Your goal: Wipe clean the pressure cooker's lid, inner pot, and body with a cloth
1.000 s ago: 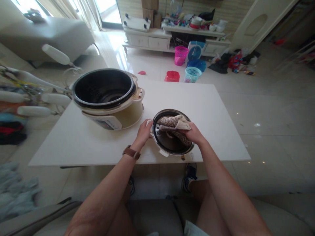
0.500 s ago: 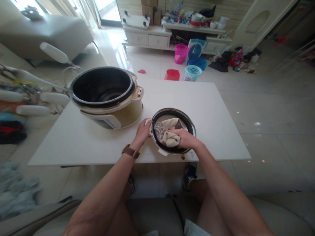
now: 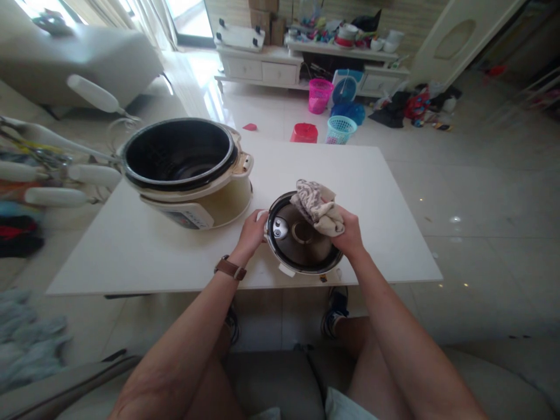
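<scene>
A round pressure cooker lid (image 3: 301, 251) lies with its inner side up near the front of the white table. Its dark inside shows a central ring and a small metal valve fitting at the left. My left hand (image 3: 252, 232) grips the lid's left edge, fingers closed around it. Bunched in my right hand (image 3: 350, 232) is a beige and brown patterned cloth (image 3: 318, 204), over the lid's far right rim. To the left stands the electric pressure cooker (image 3: 205, 207), its top uncovered and its dark inner pot (image 3: 179, 153) showing.
The white table (image 3: 367, 192) carries the cooker and lid. White-bladed fan-like fittings (image 3: 94, 175) reach in at the left. Beyond the table are a red stool (image 3: 304, 133), a light blue basket (image 3: 340, 129) and a pink basket (image 3: 320, 96). A grey sofa (image 3: 271, 379) is beneath me.
My right hand has lifted the cloth from the lid's middle up to its far right rim, uncovering the valve fitting and central ring. My left hand keeps its hold on the lid.
</scene>
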### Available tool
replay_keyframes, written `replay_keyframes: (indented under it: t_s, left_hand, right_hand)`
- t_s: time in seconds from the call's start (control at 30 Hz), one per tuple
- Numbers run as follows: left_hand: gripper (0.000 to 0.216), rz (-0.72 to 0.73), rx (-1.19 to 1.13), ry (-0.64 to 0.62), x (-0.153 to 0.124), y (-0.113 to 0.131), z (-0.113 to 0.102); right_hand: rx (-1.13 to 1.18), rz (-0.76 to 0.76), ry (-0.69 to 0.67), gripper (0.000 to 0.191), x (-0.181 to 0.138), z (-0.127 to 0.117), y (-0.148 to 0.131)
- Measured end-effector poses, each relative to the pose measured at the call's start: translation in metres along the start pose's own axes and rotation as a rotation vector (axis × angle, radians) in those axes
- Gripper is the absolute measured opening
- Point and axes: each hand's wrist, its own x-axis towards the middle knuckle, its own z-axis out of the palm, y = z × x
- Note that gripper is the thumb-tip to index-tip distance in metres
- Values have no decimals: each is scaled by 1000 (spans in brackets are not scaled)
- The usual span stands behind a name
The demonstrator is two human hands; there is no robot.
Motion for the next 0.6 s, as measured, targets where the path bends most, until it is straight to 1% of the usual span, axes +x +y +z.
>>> replay_keyframes:
  t_s: [0.07, 0.1, 0.2, 0.27, 0.33, 0.4, 0.47, 0.53, 0.6]
  left_hand:
    - [41, 11, 9, -2, 0, 0, 0]
    - [42, 17, 14, -6, 1, -1, -1]
    - [42, 29, 33, -16, 2, -2, -2]
    - [43, 26, 40, -15, 2, -2, -2]
    - [43, 24, 48, -12, 1, -3, -2]
    - [43, 34, 62, -13, 0, -3, -2]
    - [43, 54, 85, -13, -1, -2, -2]
    - [43, 73, 100, -8, -3, -1, -1]
    - [42, 85, 109, -2, -3, -1, -1]
  right_hand:
    - [-88, -40, -131, 44, 0, 7, 0]
    - [-143, -33, -206, 45, 0, 10, 0]
    - [-310, 90, -394, 42, -2, 16, -1]
    - [-407, 185, -445, 37, -4, 15, -4]
    - [-446, 228, -439, 30, -4, 10, -8]
    - [-378, 227, -437, 25, -4, 4, -12]
    - [-230, 250, -456, 21, -4, 4, -14]
    - [-50, 336, -460, 19, -6, 11, -14]
    - [162, 464, -395, 23, -10, 27, -13]
